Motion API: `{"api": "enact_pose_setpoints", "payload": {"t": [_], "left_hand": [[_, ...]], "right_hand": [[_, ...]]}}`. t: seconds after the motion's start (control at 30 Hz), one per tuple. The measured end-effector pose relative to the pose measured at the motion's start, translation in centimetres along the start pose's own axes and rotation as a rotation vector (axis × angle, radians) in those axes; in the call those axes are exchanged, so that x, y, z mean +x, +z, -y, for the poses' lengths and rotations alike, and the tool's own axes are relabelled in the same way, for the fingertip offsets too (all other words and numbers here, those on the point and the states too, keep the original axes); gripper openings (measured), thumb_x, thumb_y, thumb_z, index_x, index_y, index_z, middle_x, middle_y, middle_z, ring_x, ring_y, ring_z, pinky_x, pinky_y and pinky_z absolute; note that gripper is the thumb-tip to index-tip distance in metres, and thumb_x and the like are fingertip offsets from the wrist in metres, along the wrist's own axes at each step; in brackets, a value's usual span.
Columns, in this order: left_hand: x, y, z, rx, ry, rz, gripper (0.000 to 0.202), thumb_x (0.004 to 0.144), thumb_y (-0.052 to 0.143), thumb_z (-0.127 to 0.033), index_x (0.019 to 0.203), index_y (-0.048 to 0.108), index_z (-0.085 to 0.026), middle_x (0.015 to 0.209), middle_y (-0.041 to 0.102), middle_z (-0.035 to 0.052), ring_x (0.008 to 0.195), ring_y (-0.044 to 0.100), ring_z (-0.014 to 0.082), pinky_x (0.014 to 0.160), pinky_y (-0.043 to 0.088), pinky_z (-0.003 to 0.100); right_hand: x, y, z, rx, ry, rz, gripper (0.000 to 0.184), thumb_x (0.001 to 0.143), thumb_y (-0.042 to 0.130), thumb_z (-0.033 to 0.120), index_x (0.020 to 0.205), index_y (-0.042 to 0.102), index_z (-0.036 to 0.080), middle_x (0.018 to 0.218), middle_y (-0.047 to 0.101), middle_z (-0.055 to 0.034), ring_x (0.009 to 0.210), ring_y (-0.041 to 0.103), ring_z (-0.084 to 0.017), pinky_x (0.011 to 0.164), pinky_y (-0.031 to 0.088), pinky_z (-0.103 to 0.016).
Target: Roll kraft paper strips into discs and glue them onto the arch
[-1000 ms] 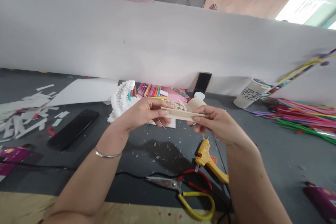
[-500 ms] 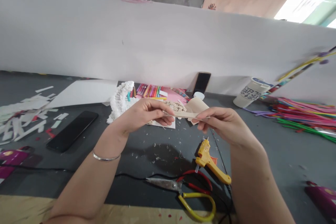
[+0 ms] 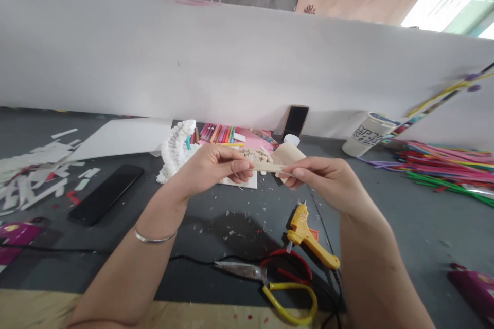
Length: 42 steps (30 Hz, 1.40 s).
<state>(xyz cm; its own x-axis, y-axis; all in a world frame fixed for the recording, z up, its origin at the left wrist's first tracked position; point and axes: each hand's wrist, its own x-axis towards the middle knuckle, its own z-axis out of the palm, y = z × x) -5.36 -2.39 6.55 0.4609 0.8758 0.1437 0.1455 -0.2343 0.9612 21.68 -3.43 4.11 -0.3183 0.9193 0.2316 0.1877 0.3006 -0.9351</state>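
A narrow beige paper strip is stretched level between my two hands over the dark table. My left hand pinches its left end between thumb and fingers. The other end is pinched by my right hand. Behind the strip lie a heap of small beige pieces and a beige sheet, both partly hidden by my hands. A white bumpy craft piece stands beyond my left wrist. Below my right hand rests a yellow glue gun.
Scissors with red and yellow handles lie near the front edge, beside a black cable. At left are a black phone and white paper scraps. A cup and colourful pipe cleaners sit at right; another phone leans on the partition.
My hands have drawn slightly closer together on the strip, so a shorter length shows between them. The view has shifted a little; the table items stay in place.
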Motion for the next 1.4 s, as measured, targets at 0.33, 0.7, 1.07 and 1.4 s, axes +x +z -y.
{"api": "enact_pose_setpoints", "payload": {"t": [0.33,0.7,1.07,1.4], "left_hand": [[0.4,0.6,1.0,0.262,0.054,-0.14,0.022,0.084,0.064,-0.031,0.101,0.071,-0.019,0.086,0.074,0.004,0.077,0.068,0.0136,0.064,0.053,0.023],[-3.0,0.9,10.4,0.366,-0.25,-0.059,0.012,0.077,0.064,-0.028,0.076,0.067,-0.017,0.073,0.067,0.0005,0.068,0.06,0.0137,0.064,0.045,0.025],[-2.8,2.0,11.8,0.737,-0.3,0.052,0.008,0.075,0.065,-0.023,0.075,0.072,-0.02,0.081,0.072,0.0011,0.079,0.064,0.017,0.074,0.04,0.028],[-2.9,1.0,12.7,0.628,-0.173,0.097,0.009,0.077,0.067,-0.022,0.082,0.074,-0.021,0.084,0.073,-0.0001,0.083,0.065,0.0152,0.077,0.042,0.025]], "right_hand": [[0.7,0.9,-0.8,-0.249,0.06,-0.095,0.028,0.083,0.067,0.041,0.102,0.072,0.022,0.084,0.076,-0.0041,0.075,0.071,-0.019,0.073,0.056,-0.034],[1.2,4.5,-5.7,-0.583,0.058,0.339,0.013,0.084,0.058,0.028,0.082,0.069,0.021,0.084,0.071,-0.0012,0.076,0.062,-0.015,0.069,0.045,-0.027],[0.5,6.4,-8.7,-0.685,0.34,0.441,0.012,0.079,0.061,0.028,0.082,0.07,0.021,0.083,0.072,-0.0014,0.075,0.063,-0.016,0.064,0.041,-0.025],[-0.8,6.9,-8.4,-0.633,0.146,0.331,0.008,0.083,0.062,0.023,0.081,0.07,0.019,0.08,0.068,-0.0026,0.077,0.058,-0.015,0.068,0.04,-0.025]]}}
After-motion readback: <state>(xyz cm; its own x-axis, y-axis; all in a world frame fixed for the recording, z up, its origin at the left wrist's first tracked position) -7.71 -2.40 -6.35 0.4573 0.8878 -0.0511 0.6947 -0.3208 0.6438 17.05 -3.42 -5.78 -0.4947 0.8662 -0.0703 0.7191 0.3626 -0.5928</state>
